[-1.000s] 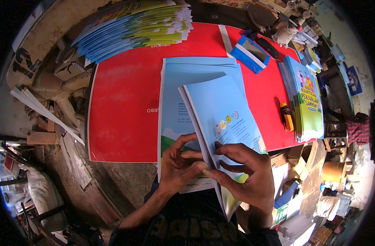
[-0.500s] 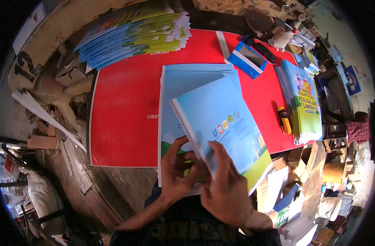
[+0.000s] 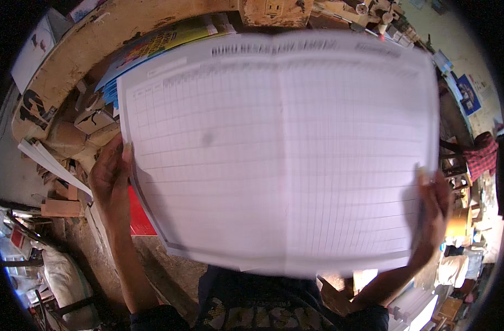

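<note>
A wide-open book (image 3: pixel 219 165) with white, ruled table pages is held up in front of me, its centre fold running down the middle. My left hand (image 3: pixel 113 168) is closed on its left edge, thumb on the page. On the opposite edge my right hand (image 3: pixel 435 198) grips in the same way, the thumb over the page and the other fingers mostly behind. The pages are a little blurred by motion. Most of the red tabletop (image 3: pixel 141 215) is hidden behind the book, along with whatever lies on it.
A fanned stack of blue and green booklets (image 3: pixel 153 47) lies beyond the book's upper left corner. White strips (image 3: pixel 53 165) stick out at the left, near a pale sack (image 3: pixel 64 276). A person in a red checked shirt (image 3: pixel 482 157) is at the far right.
The closed blue-covered book is now opened wide and lifted, covering the table. My hands have moved apart from its spine to its two outer edges.
</note>
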Action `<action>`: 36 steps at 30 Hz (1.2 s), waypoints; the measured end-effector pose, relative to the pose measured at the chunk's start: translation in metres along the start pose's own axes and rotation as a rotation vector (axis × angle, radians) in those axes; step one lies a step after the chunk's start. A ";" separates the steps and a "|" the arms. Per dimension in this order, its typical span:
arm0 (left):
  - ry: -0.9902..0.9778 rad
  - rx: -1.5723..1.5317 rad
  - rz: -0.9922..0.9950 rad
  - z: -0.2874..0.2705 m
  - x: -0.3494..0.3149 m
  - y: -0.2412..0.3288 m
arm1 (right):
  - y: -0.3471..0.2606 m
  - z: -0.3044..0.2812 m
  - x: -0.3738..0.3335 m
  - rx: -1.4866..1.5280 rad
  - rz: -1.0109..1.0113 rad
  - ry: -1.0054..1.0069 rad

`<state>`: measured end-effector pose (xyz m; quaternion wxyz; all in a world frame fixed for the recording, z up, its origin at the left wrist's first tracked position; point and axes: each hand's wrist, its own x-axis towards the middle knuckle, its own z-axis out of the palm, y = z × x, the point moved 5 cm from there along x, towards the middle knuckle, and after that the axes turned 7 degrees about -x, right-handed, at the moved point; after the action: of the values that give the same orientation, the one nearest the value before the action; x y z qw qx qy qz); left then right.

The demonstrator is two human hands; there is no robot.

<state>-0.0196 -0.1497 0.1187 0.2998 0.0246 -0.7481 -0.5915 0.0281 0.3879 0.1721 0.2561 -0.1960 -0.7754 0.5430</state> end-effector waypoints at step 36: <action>-0.832 0.409 0.428 0.188 -0.056 -0.059 | 0.039 0.173 -0.097 -0.564 -0.675 -1.161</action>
<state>-0.0819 0.0180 0.0192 0.0800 -0.3085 -0.8928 -0.3182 0.0003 0.2160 0.0690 -0.1033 0.3148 -0.9150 0.2304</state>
